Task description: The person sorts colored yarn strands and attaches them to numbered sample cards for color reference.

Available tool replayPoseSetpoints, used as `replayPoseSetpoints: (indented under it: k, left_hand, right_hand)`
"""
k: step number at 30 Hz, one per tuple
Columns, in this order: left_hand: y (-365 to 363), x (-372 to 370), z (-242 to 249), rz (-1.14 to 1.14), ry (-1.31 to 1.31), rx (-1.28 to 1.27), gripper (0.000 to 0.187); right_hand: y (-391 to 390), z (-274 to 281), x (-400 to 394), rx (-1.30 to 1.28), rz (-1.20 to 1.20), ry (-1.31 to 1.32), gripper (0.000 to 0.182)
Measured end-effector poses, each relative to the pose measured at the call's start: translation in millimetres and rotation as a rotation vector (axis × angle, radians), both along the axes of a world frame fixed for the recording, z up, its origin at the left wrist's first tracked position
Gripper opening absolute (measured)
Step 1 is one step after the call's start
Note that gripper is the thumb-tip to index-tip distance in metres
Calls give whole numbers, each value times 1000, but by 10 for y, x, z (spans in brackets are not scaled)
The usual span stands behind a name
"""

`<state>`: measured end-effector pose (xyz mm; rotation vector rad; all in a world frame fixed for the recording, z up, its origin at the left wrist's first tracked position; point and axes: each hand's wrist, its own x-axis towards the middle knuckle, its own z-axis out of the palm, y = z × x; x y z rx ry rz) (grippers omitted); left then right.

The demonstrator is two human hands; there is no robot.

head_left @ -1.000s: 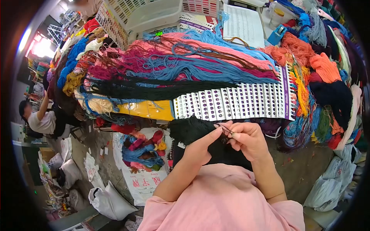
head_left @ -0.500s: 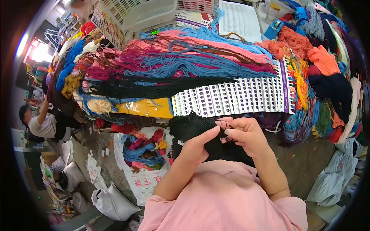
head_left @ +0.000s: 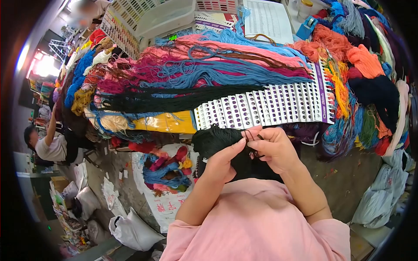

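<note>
A thick bundle of black thread (head_left: 213, 141) is gripped in my left hand (head_left: 226, 160), its thumb and fingers pinched at the bundle's right end. Close beside it, my right hand (head_left: 273, 148) is closed on thin black strands, which stretch between the fingertips of both hands. Just beyond my hands lie white cards with rows of punched holes (head_left: 248, 108), overlapping in a row. Long black strands (head_left: 174, 100) are laid across the left end of these cards. Blue thread (head_left: 226, 71) and pink thread (head_left: 261, 55) spread over the table behind them.
Mixed skeins (head_left: 361, 65) pile up at the right around a blue tape dispenser (head_left: 307, 28). A printed sheet (head_left: 267, 21) and a white plastic tray (head_left: 167, 19) are at the back. Thread scraps lie on a white sack (head_left: 163, 209) on the floor. Another person (head_left: 50, 143) is at far left.
Both hands stay on the black thread, with my fingertips shifting slightly and the strands between them now drawn apart. The whole view has moved a little.
</note>
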<state>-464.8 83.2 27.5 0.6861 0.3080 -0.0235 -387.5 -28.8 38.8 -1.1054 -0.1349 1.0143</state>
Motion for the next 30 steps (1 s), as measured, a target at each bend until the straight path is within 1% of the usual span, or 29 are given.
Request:
replayPoseSetpoints:
  k: [3,6,9,12,15,18,21,24,26,27,28,29,30]
  left_hand:
    - [26,-12,-28,-21,-22,-49,45]
    - [46,-26,-62,-35,-51,-169,37]
    - [64,-16,-81,-41,-80,-198,37]
    - [77,-11,-127,-26,-86,-200,37]
    - [69,-13,-106,-20,-59,-187,37]
    - [77,23,-105,-51,-92,-104,36]
    - [74,87,-54,-76,-84,29,43]
    - [58,158,2,-68,13,159,32]
    - [113,190,-43,-32,-154,432,19]
    - [158,198,-54,-14,-241,567,15]
    - [268,170,-2,100,-21,291,15]
    - [515,87,-74,207,-36,123,23]
    - [676,78,-12,496,67,68,25]
  right_hand:
    - [-26,-46,16,54,3,23,9]
    - [-61,-62,51,186,35,95,8]
    - [-84,-95,73,229,42,143,7]
    - [-86,-117,69,325,14,183,6]
    - [-85,-142,64,361,-21,169,6]
    - [-136,-102,116,347,57,170,6]
    - [-178,-149,142,298,97,181,7]
    - [-226,-179,184,203,23,16,7]
    - [-274,-159,284,342,-102,-129,9]
    - [-365,-121,381,423,-154,-9,13]
    - [-507,-57,485,551,-218,129,14]
    - [-682,-20,597,647,-298,267,14]
    - [-893,12,732,770,-263,241,13]
